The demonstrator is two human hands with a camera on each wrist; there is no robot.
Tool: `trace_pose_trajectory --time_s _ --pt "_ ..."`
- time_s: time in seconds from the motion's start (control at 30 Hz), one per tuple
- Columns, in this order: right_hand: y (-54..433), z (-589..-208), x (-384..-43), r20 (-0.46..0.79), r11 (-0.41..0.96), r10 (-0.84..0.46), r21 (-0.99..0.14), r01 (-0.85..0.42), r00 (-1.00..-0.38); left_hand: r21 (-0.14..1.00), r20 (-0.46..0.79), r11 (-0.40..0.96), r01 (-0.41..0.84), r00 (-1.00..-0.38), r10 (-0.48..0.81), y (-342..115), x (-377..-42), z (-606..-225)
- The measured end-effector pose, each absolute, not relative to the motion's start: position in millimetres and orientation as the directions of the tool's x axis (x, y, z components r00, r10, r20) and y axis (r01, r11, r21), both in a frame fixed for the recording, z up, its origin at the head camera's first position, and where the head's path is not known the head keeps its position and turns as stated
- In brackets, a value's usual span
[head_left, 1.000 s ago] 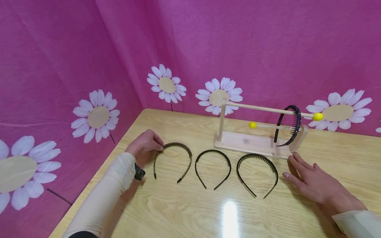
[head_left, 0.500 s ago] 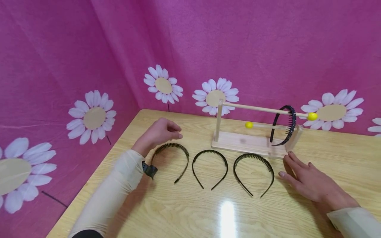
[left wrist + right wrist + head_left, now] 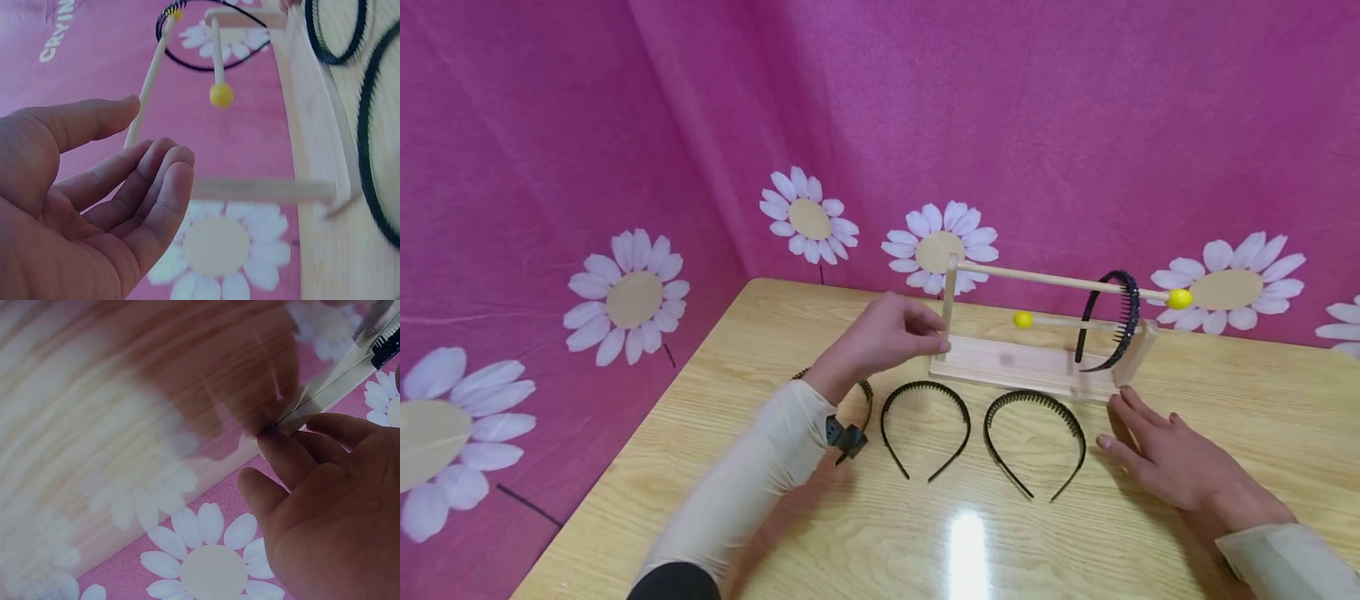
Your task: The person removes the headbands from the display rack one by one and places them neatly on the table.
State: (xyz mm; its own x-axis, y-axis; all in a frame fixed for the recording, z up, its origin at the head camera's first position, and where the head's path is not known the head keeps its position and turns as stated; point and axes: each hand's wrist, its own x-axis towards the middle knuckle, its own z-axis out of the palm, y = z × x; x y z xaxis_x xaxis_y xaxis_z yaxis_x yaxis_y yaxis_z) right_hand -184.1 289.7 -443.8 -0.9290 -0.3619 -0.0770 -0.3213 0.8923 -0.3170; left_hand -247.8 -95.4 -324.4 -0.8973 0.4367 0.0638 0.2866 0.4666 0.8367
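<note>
My left hand [image 3: 880,337] is beside the left post of a wooden headband rack [image 3: 1022,364]. In the left wrist view its fingers [image 3: 159,206] are loosely bent with nothing between them; whether they touch the post I cannot tell. My right hand [image 3: 1187,462] rests on the table, fingers extended, their tips at the base's front right corner. A sparkly dark toothed headband [image 3: 1129,321] hangs on the rack. In front lie a black headband [image 3: 927,385], another black toothed headband [image 3: 1036,396] and a brownish toothed headband [image 3: 868,402], partly hidden behind my left wrist.
The rack's two rods end in yellow knobs: an upper knob [image 3: 1180,298] pointing right and a lower knob [image 3: 1022,319] pointing left. A pink cloth [image 3: 1037,125] with white flowers rises behind the wooden table [image 3: 865,542] and along its left side.
My left hand has left the brownish headband, which stays on the table, and moved right to the rack's left post. My right hand keeps its place by the base.
</note>
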Motion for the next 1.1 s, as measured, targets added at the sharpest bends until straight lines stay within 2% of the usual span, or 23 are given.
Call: trace_pose_trajectory --time_s 0.63,1.1 --pt "290 -442 -183 -0.086 0.899 -0.356 -0.303 -0.316 -0.930 0.888 0.147 0.344 0.307 -0.896 0.420 -12 -248 -336" --pt "289 -440 -181 -0.066 0.897 -0.358 -0.303 -0.323 -0.931 0.913 0.156 0.313 0.261 -0.934 0.322 61 -236 -350"
